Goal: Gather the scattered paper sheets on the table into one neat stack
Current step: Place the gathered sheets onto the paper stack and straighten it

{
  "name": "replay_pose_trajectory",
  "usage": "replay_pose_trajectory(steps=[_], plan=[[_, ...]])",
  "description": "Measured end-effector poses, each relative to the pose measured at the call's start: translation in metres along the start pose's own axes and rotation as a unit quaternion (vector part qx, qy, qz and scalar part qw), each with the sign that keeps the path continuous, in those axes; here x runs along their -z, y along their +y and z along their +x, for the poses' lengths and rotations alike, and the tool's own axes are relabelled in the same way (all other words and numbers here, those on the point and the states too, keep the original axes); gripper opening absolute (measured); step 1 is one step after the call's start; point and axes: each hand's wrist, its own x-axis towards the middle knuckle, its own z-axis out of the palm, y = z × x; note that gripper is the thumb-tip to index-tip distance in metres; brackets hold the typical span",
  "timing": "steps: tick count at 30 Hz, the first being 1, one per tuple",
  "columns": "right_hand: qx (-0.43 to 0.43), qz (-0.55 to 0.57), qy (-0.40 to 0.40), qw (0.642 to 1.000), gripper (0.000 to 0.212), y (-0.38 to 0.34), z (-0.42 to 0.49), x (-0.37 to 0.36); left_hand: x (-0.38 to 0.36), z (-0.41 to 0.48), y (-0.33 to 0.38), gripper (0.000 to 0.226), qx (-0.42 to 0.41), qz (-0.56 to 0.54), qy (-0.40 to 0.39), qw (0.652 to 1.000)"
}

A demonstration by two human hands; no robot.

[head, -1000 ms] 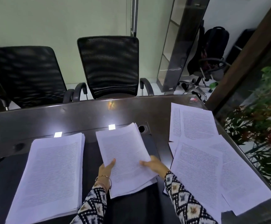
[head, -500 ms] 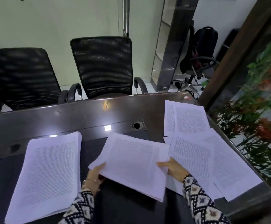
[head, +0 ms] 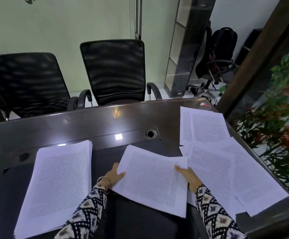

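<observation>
Tabletop: dark and glossy tabletop [head: 88,128] in an office room, with black mesh chairs [head: 116,71] behind it and plants [head: 278,118] at the glass. I take the round cable hole [head: 150,134] as my landmark.
Bundle: a thin bundle [head: 153,180] of printed sheets sits nearer me than the cable hole, almost in line with it, and is turned askew.
Left hand: my left hand [head: 113,175] grips the bundle's left edge, thumb on the page and fingers under it.
Right hand: my right hand [head: 189,177] grips the bundle's right edge, thumb on top. The hands are apart, one at each side, both clamped on the paper.
Thick stack: the thick stack [head: 57,185], fairly square, lies left of the cable hole and nearer me, apart from the bundle.
Loose sheets: overlapping loose sheets [head: 212,171] fan out right of the cable hole and nearer me, meeting the bundle under my right hand. A far pair [head: 205,126] lies right of the hole, about level with it.
Step in hand: I judge this as mid-gather, with one bundle collected and the sheets to the right not yet taken in.
Next move: I think it calls for squaring the bundle, gripping firmly so the pages don't slide, then joining it with the rest.
</observation>
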Motion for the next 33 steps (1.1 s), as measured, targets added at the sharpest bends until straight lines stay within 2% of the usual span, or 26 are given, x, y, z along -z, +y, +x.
replay_pose_trajectory(steps=[1,2,3,4,6,7,8,10,12,13,14,16,18,19,21,25,30,33], plan=[[0.009,-0.004,0.010,1.000,0.028,-0.004,-0.005,-0.002,0.004,0.001,0.000,0.034,-0.005,-0.002,-0.008,1.000],[0.017,0.011,0.015,1.000,0.026,-0.005,-0.004,-0.002,0.010,-0.001,0.000,0.031,-0.009,-0.052,-0.006,0.999],[0.030,0.043,0.019,0.998,0.027,-0.009,-0.007,-0.003,0.014,-0.004,-0.001,0.030,-0.004,-0.150,0.005,0.989],[0.047,0.088,0.011,0.995,0.028,-0.011,-0.009,-0.007,0.017,-0.009,0.000,0.034,0.012,-0.281,0.019,0.960],[0.071,0.191,-0.027,0.979,0.030,-0.014,-0.020,-0.021,0.015,-0.014,-0.002,0.048,0.027,-0.492,0.043,0.869],[0.071,0.226,-0.050,0.970,0.029,-0.013,-0.024,-0.030,0.008,-0.017,-0.001,0.053,0.025,-0.539,0.040,0.841],[0.062,0.253,-0.068,0.963,0.028,-0.010,-0.024,-0.041,0.000,-0.018,0.001,0.054,0.018,-0.551,0.029,0.834],[0.030,0.258,-0.097,0.961,0.022,-0.011,-0.032,-0.066,-0.015,-0.024,0.010,0.056,-0.014,-0.521,0.022,0.853],[0.010,0.219,-0.128,0.967,0.022,-0.016,-0.035,-0.081,-0.017,-0.023,0.010,0.092,-0.075,-0.484,0.068,0.869],[0.006,0.191,-0.140,0.972,0.020,-0.020,-0.036,-0.085,-0.011,-0.025,0.005,0.102,-0.106,-0.465,0.091,0.874],[0.007,0.168,-0.154,0.974,0.015,-0.027,-0.038,-0.087,0.000,-0.028,-0.001,0.097,-0.118,-0.438,0.114,0.884],[0.038,0.128,-0.181,0.974,0.012,-0.044,-0.039,-0.090,0.022,-0.039,-0.010,0.072,-0.125,-0.385,0.142,0.903],[0.072,0.053,-0.203,0.975,0.028,-0.057,-0.038,-0.099,0.043,-0.050,-0.019,0.071,-0.143,-0.343,0.144,0.917],[0.093,-0.008,-0.214,0.972,0.029,-0.061,-0.040,-0.108,0.051,-0.053,-0.025,0.070,-0.149,-0.330,0.143,0.921],[0.136,-0.134,-0.225,0.956,0.027,-0.057,-0.043,-0.135,0.064,-0.059,-0.042,0.057,-0.126,-0.304,0.165,0.930],[0.218,-0.295,-0.163,0.916,0.030,-0.038,-0.063,-0.209,0.087,-0.074,-0.085,0.047,-0.032,-0.272,0.287,0.918],[0.239,-0.310,-0.172,0.904,0.030,-0.003,-0.088,-0.281,0.115,-0.105,-0.120,0.040,0.056,-0.183,0.426,0.884],[0.223,-0.343,-0.196,0.891,0.030,0.016,-0.091,-0.301,0.127,-0.115,-0.150,0.039,0.100,-0.137,0.432,0.886]])
